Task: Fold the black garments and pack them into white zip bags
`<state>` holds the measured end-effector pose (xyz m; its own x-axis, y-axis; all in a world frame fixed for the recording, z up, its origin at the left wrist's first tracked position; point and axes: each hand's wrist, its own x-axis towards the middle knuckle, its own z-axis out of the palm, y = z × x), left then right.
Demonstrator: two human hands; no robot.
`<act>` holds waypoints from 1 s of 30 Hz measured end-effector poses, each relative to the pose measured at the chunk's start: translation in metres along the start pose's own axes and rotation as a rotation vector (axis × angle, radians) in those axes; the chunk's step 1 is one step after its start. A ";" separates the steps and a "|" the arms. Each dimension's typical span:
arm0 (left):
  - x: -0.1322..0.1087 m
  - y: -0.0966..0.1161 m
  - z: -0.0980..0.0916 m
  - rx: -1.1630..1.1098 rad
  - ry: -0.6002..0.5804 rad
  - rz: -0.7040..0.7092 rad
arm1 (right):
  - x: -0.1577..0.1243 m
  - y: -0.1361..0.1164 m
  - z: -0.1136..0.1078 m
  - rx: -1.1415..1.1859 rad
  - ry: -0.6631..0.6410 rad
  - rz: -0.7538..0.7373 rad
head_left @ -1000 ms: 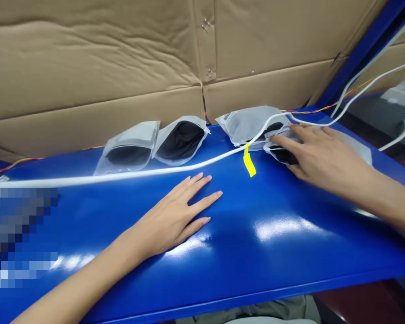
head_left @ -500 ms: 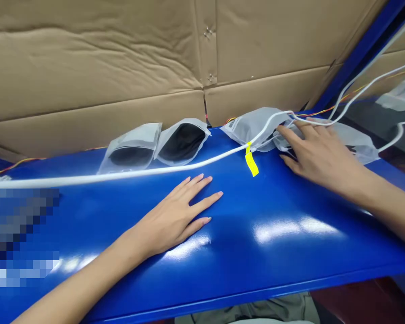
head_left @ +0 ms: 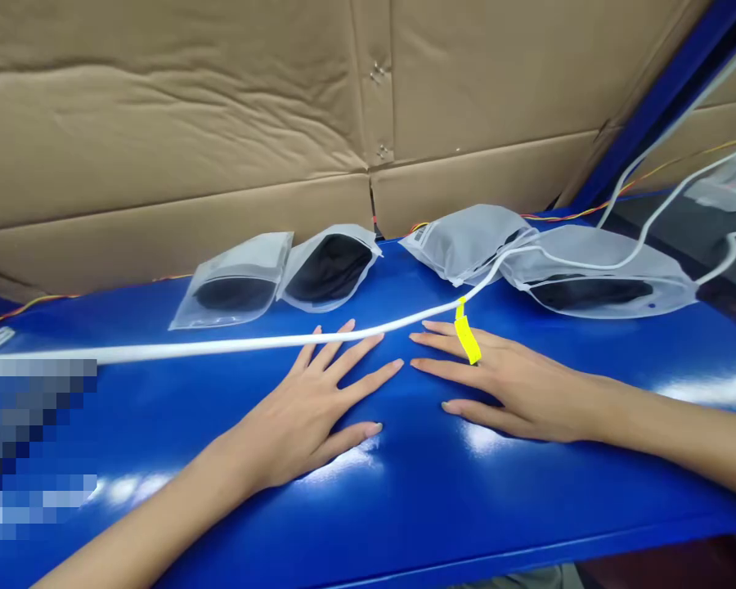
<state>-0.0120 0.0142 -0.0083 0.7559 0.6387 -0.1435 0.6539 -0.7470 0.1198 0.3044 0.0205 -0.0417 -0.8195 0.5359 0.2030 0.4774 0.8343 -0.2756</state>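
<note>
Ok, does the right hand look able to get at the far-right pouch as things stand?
Probably yes. The right hand lies flat on the blue table just in front of the pouch, with open table between them. Only the white cable across the pouch's top and the yellow tag resting on the hand might snag slightly.

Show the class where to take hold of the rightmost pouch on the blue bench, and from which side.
Probably best: pinch the flat film margin along the near edge of the pouch, coming from the front with the right hand. That edge lies free, while the white cable crosses the far half.
</note>
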 end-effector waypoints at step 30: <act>0.000 0.000 -0.005 -0.032 0.011 0.003 | -0.007 0.030 -0.038 -0.704 0.235 0.659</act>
<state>-0.0117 0.0152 -0.0037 0.7584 0.6382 -0.1323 0.6518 -0.7431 0.1514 0.3367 0.0466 -0.0159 -0.2751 0.8686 0.4121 0.9569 0.2057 0.2050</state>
